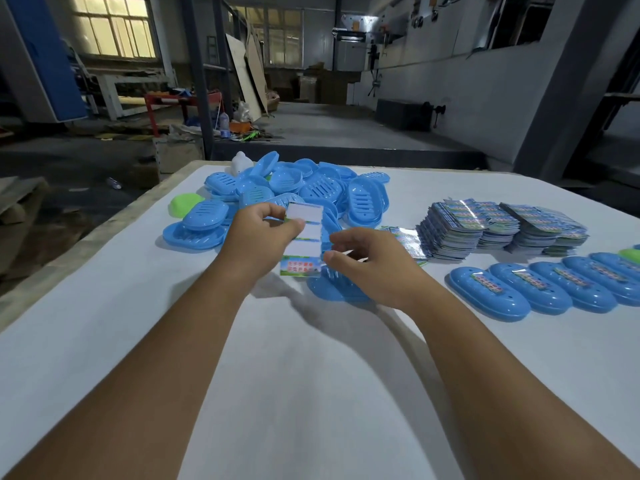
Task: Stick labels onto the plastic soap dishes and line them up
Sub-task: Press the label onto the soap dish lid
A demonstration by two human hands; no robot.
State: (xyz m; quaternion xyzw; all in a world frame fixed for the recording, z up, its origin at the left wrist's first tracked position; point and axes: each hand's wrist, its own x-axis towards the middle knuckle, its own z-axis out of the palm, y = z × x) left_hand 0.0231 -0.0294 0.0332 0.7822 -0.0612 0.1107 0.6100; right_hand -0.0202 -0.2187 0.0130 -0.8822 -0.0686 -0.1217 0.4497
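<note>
Head camera first: left hand (pixel 258 233) is up over the table, thumb and fingers pinched on the upper part of a label sheet (pixel 304 237), a strip with white peeled gaps and one printed label at its bottom edge. Right hand (pixel 372 263) comes in from the other side, thumb and forefinger curled close at the sheet's lower right edge; whether they actually nip the paper or only touch it, I cannot tell. Just under the hands sits a single blue soap dish (pixel 330 285), partly covered by the right wrist. Beyond them, a loose heap of blue soap dishes (pixel 301 188) lies at the far middle of the table, with a green dish (pixel 183 204) at its left edge and a white object (pixel 241 163) behind it. On the right, stacks of label sheets (pixel 498 225) stand side by side, and in front of them a row of labelled dishes (pixel 554 285) runs overlapping toward the right edge, each with a strip on top. All of it rests on a white table (pixel 311 375). Around it, a dim workshop: grey floor, boards leaning on a steel post, bright windows (pixel 110 27) on the far left.
</note>
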